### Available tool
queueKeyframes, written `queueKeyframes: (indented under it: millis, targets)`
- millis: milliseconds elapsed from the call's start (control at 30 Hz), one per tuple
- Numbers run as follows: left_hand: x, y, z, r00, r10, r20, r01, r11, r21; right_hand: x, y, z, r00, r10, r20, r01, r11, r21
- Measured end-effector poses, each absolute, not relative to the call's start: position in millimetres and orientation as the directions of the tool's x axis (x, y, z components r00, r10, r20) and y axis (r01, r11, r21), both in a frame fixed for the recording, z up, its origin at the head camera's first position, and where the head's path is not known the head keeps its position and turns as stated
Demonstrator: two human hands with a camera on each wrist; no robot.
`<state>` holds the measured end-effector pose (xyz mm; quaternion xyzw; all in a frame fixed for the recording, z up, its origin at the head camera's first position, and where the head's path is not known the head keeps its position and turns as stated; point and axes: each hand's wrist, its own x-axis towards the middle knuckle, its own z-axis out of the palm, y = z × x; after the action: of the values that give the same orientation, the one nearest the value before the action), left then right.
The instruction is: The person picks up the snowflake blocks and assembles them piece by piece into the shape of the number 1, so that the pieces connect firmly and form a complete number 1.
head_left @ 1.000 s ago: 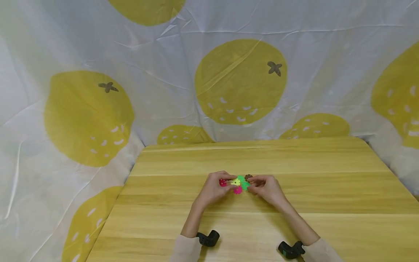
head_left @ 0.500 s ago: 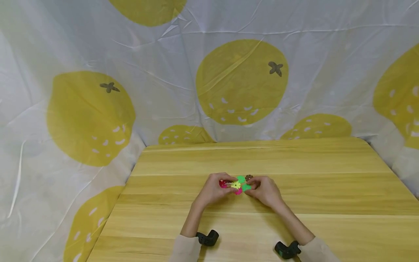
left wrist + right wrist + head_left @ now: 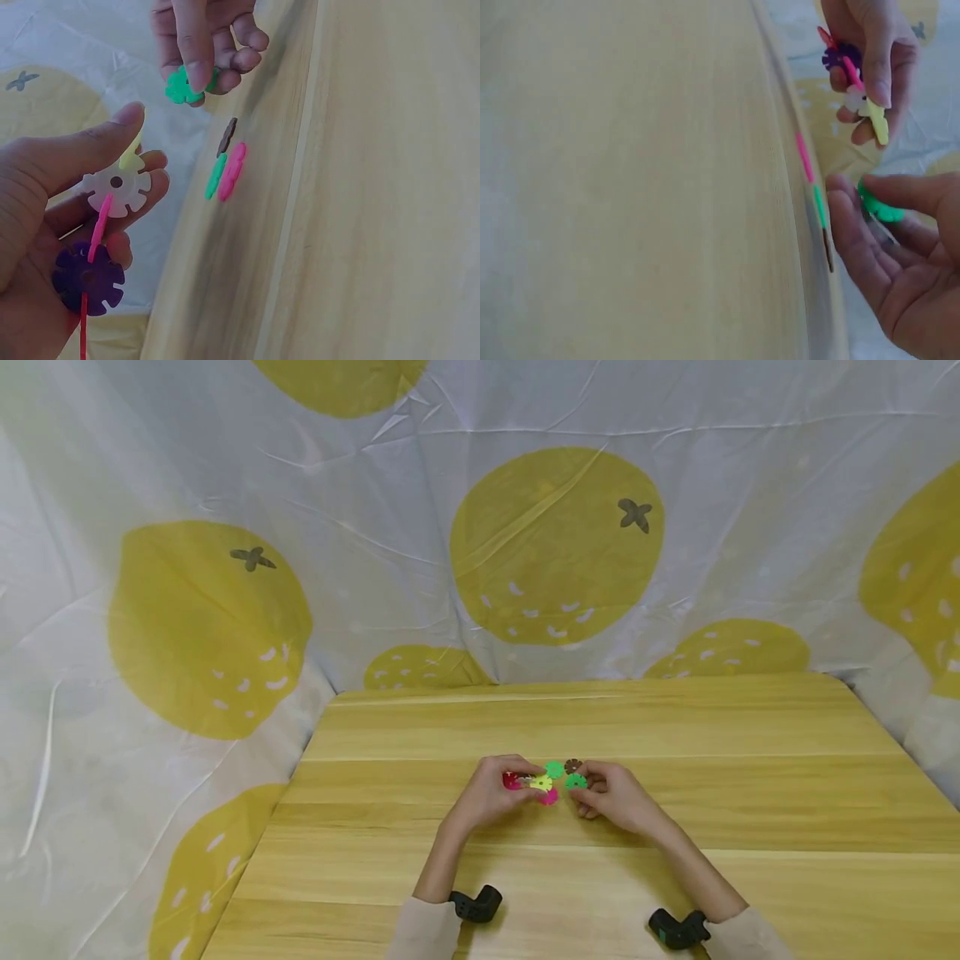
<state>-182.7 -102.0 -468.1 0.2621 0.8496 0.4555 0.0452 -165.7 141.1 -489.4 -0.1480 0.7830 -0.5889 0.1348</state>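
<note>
My left hand [image 3: 487, 789] pinches the yellow notched disc [image 3: 542, 783] at the end of a chain of slotted plastic discs. Down the chain in the left wrist view come a white disc [image 3: 129, 196], a pink disc [image 3: 100, 229], a purple disc [image 3: 79, 277] and a red disc [image 3: 83, 330] seen edge-on. Between thumb and fingers, my right hand [image 3: 618, 793] holds a single green disc [image 3: 576, 782], apart from the chain. Three loose discs lie flat on the table between the hands: another green disc [image 3: 554, 769], a brown disc [image 3: 573, 766] and a pink disc [image 3: 550, 796].
The wooden table [image 3: 750, 777] spreads around both hands. Behind it hangs a pale curtain [image 3: 390, 543] with yellow fruit prints. A black wrist camera [image 3: 477, 905] is on the left wrist and another black camera [image 3: 678, 929] on the right.
My right hand first shifted left, then drew back right with the green disc, which now shows more fully and stands farther from the chain. The left hand stays almost still.
</note>
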Motion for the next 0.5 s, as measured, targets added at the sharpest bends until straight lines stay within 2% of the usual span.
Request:
queueKeyframes:
  millis: [267,500]
  targets:
    - [-181.6,-100.9,-465.5,-0.849,0.501,0.167,0.419,0.447,0.79,-166.5,141.8,-486.8,-0.895,-0.445,-0.026,-0.056,0.171,-0.984]
    - [-182.9,-100.5,-465.8,-0.858,0.486,0.168,0.405,0.438,0.803,-167.3,139.8,-486.2,-0.931,-0.362,0.043,-0.09,0.113,-0.99]
